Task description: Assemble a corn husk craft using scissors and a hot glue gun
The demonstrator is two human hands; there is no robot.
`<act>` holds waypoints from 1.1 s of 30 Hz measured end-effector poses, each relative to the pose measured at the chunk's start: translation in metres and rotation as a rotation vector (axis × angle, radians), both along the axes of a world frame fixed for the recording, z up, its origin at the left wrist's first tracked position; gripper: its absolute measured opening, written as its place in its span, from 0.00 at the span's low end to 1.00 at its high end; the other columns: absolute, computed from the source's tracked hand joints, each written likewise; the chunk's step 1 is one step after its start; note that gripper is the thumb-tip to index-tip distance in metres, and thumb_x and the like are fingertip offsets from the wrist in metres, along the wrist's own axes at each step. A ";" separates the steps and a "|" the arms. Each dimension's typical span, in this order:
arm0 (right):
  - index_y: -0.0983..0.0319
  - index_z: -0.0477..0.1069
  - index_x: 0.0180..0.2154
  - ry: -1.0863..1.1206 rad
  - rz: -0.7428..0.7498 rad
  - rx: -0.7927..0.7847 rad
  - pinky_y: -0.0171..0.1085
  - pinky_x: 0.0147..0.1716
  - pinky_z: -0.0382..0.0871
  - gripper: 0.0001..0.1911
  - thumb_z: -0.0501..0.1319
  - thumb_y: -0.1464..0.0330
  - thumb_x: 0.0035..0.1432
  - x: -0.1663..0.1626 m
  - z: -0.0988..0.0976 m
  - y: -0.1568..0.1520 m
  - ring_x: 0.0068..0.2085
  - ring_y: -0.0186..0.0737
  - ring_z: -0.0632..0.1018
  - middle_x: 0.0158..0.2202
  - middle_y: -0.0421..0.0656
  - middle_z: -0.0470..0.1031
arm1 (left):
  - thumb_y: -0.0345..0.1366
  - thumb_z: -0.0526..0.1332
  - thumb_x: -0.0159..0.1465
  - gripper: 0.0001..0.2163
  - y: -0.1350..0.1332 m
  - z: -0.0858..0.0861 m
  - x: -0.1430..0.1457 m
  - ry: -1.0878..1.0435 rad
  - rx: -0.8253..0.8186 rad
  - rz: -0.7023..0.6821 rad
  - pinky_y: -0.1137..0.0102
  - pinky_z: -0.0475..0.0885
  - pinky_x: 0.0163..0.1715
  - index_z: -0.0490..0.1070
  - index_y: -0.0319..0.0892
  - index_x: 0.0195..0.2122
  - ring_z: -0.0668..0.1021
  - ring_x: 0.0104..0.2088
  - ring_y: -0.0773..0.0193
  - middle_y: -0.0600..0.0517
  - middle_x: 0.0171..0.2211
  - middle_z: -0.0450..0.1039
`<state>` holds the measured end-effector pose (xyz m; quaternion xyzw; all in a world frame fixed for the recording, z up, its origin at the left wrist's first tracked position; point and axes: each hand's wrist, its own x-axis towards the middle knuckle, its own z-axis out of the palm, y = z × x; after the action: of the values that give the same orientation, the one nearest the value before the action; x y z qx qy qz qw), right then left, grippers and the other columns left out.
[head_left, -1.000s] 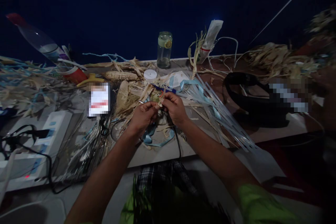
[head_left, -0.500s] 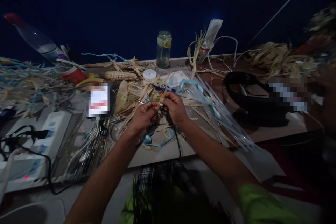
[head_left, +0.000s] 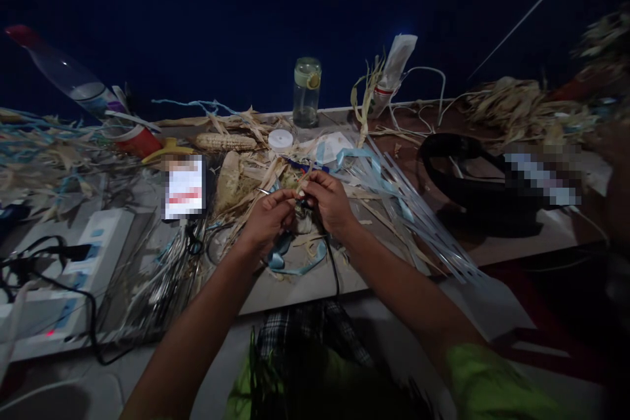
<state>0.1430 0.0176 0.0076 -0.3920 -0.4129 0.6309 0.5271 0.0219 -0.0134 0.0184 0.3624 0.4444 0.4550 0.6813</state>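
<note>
My left hand (head_left: 268, 220) and my right hand (head_left: 331, 202) meet over the middle of the table, fingers closed in a pinch. Between the fingertips is a small pale strip (head_left: 306, 177) that looks like corn husk; most of it is hidden by the fingers. Just beyond the hands lie blue-handled scissors (head_left: 310, 165) among loose corn husks (head_left: 270, 174). A curl of light blue ribbon (head_left: 300, 270) rests on the table below my hands. To the left of them is a brownish, rough lump (head_left: 231, 187).
Behind stand a clear bottle (head_left: 306, 95), a white round lid (head_left: 280, 139) and a corn cob (head_left: 226, 142). Clear plastic sticks (head_left: 423, 216) lie to the right, near a black ring-shaped device (head_left: 443, 170). At left are a phone (head_left: 184, 190), thin metal rods (head_left: 167, 282) and a power strip (head_left: 93, 262).
My fingertips have shifted slightly around the small piece, and a pale bit that showed between them is now covered. Everything else on the table is unchanged.
</note>
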 end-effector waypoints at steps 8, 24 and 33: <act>0.62 0.67 0.29 0.107 0.028 0.013 0.29 0.20 0.55 0.09 0.60 0.63 0.47 0.004 0.001 0.001 0.19 0.25 0.63 0.22 0.35 0.66 | 0.36 0.63 0.50 0.09 0.002 -0.006 -0.002 0.059 0.003 0.118 0.79 0.52 0.14 0.67 0.40 0.32 0.58 0.12 0.77 0.62 0.11 0.57; 0.63 0.65 0.24 -0.269 -0.043 0.133 0.29 0.22 0.54 0.10 0.60 0.62 0.47 0.005 0.001 0.002 0.22 0.27 0.61 0.19 0.34 0.62 | 0.45 0.60 0.54 0.13 -0.002 -0.004 -0.004 0.111 0.086 0.086 0.78 0.53 0.16 0.71 0.40 0.33 0.60 0.15 0.76 0.59 0.14 0.58; 0.64 0.68 0.25 -0.301 0.034 0.177 0.32 0.28 0.61 0.10 0.62 0.63 0.46 0.005 -0.001 0.002 0.26 0.30 0.67 0.23 0.37 0.68 | 0.43 0.65 0.51 0.13 0.003 -0.009 -0.005 0.011 0.066 0.100 0.78 0.61 0.20 0.68 0.38 0.27 0.66 0.18 0.76 0.57 0.20 0.65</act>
<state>0.1477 0.0192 0.0067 -0.4272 -0.5476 0.5352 0.4808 0.0164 -0.0109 0.0093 0.3646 0.4506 0.5008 0.6428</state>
